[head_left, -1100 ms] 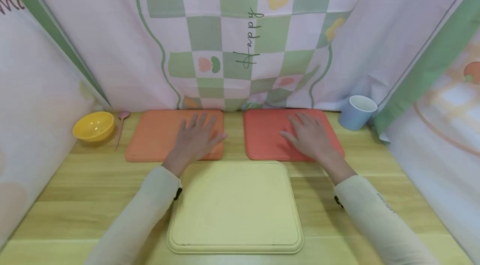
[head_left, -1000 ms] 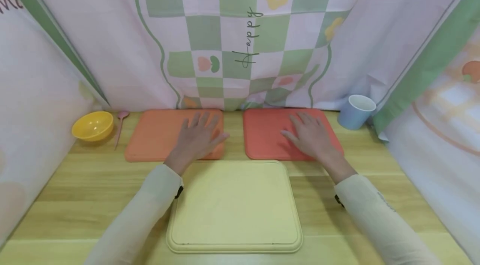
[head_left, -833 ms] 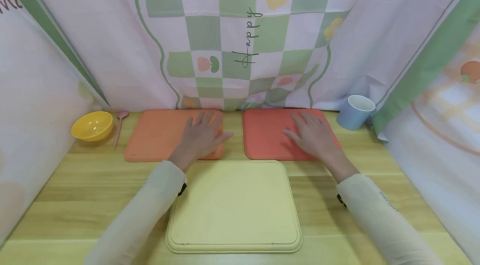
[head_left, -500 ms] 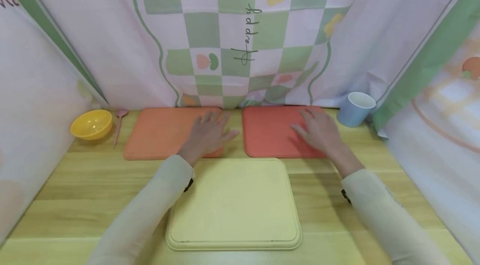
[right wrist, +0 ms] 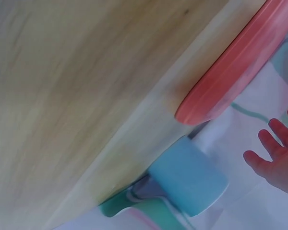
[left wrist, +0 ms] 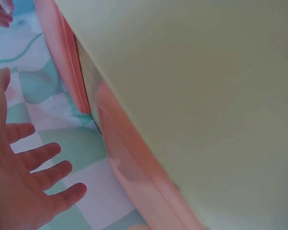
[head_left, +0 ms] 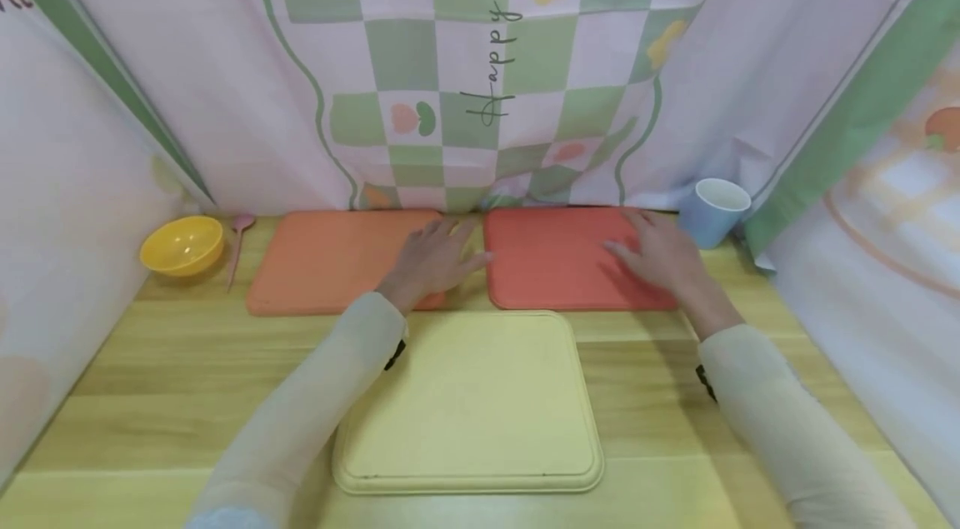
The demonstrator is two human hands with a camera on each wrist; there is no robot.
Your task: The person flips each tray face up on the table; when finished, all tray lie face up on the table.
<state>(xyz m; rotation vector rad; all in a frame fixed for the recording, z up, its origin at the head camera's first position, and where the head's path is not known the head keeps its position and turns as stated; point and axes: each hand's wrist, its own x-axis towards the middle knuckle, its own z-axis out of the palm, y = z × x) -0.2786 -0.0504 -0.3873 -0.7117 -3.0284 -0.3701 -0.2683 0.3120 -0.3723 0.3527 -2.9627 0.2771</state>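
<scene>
My left hand [head_left: 431,260] hovers over the right edge of the orange board [head_left: 330,262] and the gap beside it, fingers spread and holding nothing. In the left wrist view the same hand [left wrist: 24,182] has its fingers apart, in the air. The right hand [head_left: 663,256] is above the right part of the red board [head_left: 551,258], close to the light blue cup [head_left: 708,217]. Its fingers [right wrist: 273,143] are loosely extended in the right wrist view, apart from the upright blue cup [right wrist: 187,175]. A pale yellow board [head_left: 472,404] lies in front, between the forearms.
A yellow bowl [head_left: 182,247] and a pink spoon [head_left: 237,250] are at the far left of the wooden table [head_left: 150,396]. Behind the boards hangs a checkered cloth [head_left: 472,54]. Further fabric walls [head_left: 75,137] close in both sides.
Both hands have moved to the right, the left toward the gap between the coloured boards, the right toward the cup. The boards, bowl, spoon and cup stay put; the head view has tilted slightly.
</scene>
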